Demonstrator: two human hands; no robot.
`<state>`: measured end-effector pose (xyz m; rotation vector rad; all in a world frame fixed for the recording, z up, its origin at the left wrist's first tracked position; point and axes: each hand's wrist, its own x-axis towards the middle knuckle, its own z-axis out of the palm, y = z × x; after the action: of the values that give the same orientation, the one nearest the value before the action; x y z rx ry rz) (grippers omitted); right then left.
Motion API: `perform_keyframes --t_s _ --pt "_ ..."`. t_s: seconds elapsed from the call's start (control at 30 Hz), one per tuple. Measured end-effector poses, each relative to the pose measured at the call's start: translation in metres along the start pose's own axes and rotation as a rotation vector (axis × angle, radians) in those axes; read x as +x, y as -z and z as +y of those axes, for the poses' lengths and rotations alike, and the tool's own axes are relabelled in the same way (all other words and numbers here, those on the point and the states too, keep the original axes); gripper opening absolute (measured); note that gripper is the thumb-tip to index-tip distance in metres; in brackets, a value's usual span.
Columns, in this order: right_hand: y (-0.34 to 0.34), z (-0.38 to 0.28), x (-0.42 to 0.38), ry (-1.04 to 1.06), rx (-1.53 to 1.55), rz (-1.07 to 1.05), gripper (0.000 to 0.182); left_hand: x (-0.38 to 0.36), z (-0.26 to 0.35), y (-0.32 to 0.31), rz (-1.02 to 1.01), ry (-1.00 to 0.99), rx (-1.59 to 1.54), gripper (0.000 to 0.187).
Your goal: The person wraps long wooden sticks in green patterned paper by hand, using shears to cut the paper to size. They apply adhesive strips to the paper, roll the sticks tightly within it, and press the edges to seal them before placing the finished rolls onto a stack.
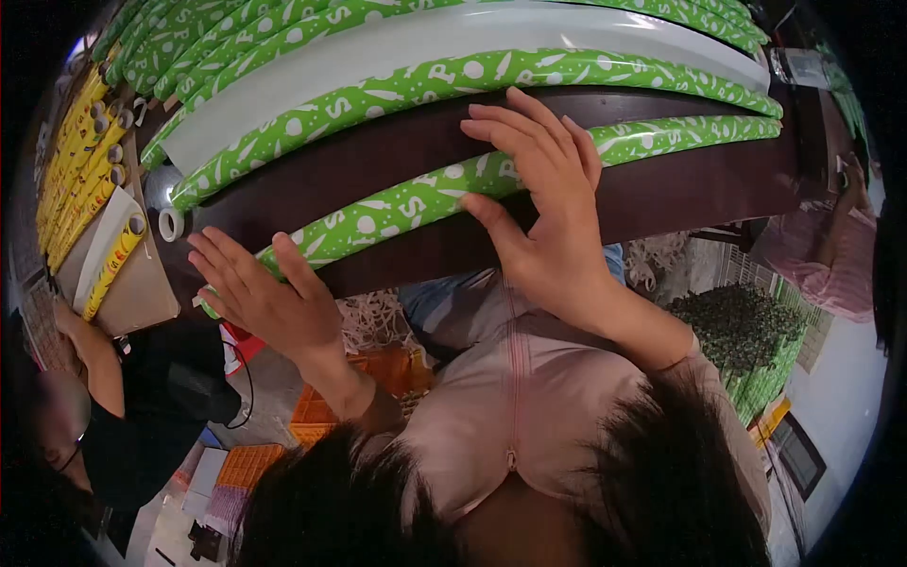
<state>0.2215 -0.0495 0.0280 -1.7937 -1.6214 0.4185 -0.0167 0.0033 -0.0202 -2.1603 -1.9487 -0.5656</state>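
Note:
A narrow roll of green patterned paper (402,210) lies across the dark table (680,189), near its front edge. Fingers apart, my left hand (269,298) is at the roll's left end, touching or just over it. My right hand (548,203) is spread over the roll right of its middle, thumb on the near side and fingertips reaching past the far side. Neither hand is wrapped round anything. Behind this roll lies a green sheet (350,106), partly rolled, its white underside showing.
More green rolls (203,42) are piled at the back. Yellow rolls (90,180) and a tape ring (171,225) are on the left. A co-worker in black (161,397) is at lower left, another person in pink (831,260) at right. Orange crates (316,402) stand below the table.

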Motion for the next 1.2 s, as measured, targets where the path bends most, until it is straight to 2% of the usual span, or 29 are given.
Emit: perform_keyframes --t_s 0.17,0.23,0.3,0.37,0.67,0.73,0.83,0.9,1.03,1.1,1.2 --pt "0.019 0.015 -0.001 0.020 0.185 -0.004 0.053 0.001 0.001 0.000 0.012 -0.002 0.000 0.063" --pt "0.012 0.017 0.001 0.037 0.076 0.117 0.053 0.002 0.002 0.001 0.006 -0.012 0.006 0.063" --pt "0.006 0.013 0.001 0.041 -0.127 0.077 0.052 0.004 0.004 0.002 0.005 -0.015 0.006 0.063" --pt "0.004 0.015 0.000 0.043 -0.157 0.071 0.049 0.003 0.005 0.004 -0.003 -0.012 0.009 0.063" --pt "0.020 0.026 -0.002 0.039 0.106 0.028 0.056 0.007 0.005 0.005 -0.054 0.006 0.071 0.064" --pt "0.026 0.037 -0.004 0.067 0.203 0.065 0.052 0.007 0.004 0.005 -0.056 -0.003 0.079 0.064" --pt "0.037 0.051 -0.011 -0.095 0.272 0.231 0.042 0.006 0.003 0.004 -0.055 -0.004 0.056 0.064" --pt "0.038 0.046 -0.008 0.020 0.074 0.232 0.044 0.007 0.005 0.005 -0.042 -0.004 0.060 0.062" --pt "0.024 0.045 -0.005 0.038 -0.110 0.231 0.039 0.006 0.004 0.005 -0.034 -0.008 0.066 0.062" --pt "0.028 0.045 -0.005 0.004 -0.058 0.220 0.038 0.007 0.007 0.010 -0.105 0.012 0.077 0.062" --pt "0.030 0.047 -0.003 0.025 -0.053 0.180 0.040 0.007 -0.002 0.002 -0.046 -0.047 0.091 0.062"
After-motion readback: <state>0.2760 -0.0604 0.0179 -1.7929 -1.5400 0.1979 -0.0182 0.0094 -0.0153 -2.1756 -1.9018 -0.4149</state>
